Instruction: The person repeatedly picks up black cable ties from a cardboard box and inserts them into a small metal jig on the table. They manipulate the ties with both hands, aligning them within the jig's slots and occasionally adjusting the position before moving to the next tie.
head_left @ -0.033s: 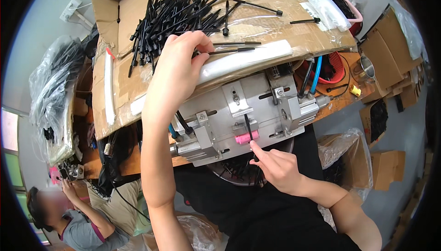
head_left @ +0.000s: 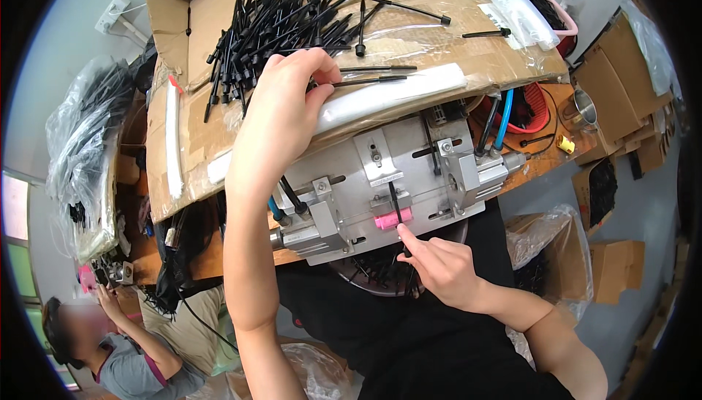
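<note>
My left hand (head_left: 292, 96) is closed in a pinch above the cardboard, at the near ends of two thin black rods (head_left: 373, 79); its fingers hide the exact grip. Just behind it spreads a heap of black rods with thicker heads (head_left: 278, 27). My right hand (head_left: 442, 272) has its index fingertip at the lower end of a black rod (head_left: 395, 197), which lies across a pink block (head_left: 393, 219) on the metal fixture (head_left: 351, 213). Its other fingers are curled, with a dark piece at the thumb. Below, a bowl (head_left: 351, 279) holds more black rods.
Metal clamp blocks (head_left: 457, 177) flank the fixture. White rolled plastic (head_left: 395, 96) lies along the cardboard's (head_left: 512, 67) near edge. A red basket (head_left: 537, 111), a metal cup (head_left: 581, 107) and a yellow piece (head_left: 565, 144) are at right. Another person (head_left: 139, 360) works at lower left.
A thin dark rod now shows on the metal plate beside the right clamp block. Both hands stay where they were.
</note>
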Available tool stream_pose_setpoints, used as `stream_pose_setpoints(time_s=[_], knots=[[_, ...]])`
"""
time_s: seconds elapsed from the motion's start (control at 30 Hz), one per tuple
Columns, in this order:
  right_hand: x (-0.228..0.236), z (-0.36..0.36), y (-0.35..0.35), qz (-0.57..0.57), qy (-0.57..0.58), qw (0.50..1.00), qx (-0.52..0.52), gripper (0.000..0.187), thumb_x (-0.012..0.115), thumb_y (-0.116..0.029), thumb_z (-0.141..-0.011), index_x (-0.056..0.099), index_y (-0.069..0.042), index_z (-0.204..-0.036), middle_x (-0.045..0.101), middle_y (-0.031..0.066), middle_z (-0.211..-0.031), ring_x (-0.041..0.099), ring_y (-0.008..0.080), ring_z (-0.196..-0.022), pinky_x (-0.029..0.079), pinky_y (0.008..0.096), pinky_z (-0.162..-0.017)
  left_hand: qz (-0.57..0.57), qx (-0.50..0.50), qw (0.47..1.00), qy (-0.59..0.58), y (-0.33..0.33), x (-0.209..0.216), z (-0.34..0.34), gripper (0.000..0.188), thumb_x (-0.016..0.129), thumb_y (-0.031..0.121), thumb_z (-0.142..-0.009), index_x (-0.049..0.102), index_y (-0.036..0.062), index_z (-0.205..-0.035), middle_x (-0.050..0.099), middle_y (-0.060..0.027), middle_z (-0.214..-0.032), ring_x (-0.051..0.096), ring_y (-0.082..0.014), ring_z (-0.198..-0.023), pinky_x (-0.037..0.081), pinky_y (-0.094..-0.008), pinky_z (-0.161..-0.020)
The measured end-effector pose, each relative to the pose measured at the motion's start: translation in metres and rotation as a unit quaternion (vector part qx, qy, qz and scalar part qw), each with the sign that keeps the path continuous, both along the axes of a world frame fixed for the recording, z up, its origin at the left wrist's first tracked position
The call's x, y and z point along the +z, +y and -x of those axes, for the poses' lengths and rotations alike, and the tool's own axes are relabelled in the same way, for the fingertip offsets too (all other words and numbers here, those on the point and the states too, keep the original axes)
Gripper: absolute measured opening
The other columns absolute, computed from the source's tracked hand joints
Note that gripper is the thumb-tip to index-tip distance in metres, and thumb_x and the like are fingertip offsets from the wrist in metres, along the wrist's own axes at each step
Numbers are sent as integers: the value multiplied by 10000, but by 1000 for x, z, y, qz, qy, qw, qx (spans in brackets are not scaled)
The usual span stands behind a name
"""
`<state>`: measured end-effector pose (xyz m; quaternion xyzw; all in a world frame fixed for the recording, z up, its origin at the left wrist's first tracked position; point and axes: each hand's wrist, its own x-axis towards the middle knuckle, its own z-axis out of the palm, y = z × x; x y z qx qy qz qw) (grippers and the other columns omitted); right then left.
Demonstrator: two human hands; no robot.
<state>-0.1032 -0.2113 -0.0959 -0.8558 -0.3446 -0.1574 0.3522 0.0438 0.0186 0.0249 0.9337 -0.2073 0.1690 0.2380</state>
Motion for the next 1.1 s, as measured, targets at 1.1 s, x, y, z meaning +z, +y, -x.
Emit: stream_pose_setpoints(time_s=[1.1], knots=[[22, -33, -46, 39, -57, 995, 73, 279, 763, -63, -765, 648, 30, -1001, 592, 55, -785, 605, 170, -651, 475, 283, -503, 36, 90, 995, -33, -45, -44, 157, 756, 749, -94, -671, 516, -12, -1385, 570, -84, -903, 531, -220, -809, 460, -339, -748]])
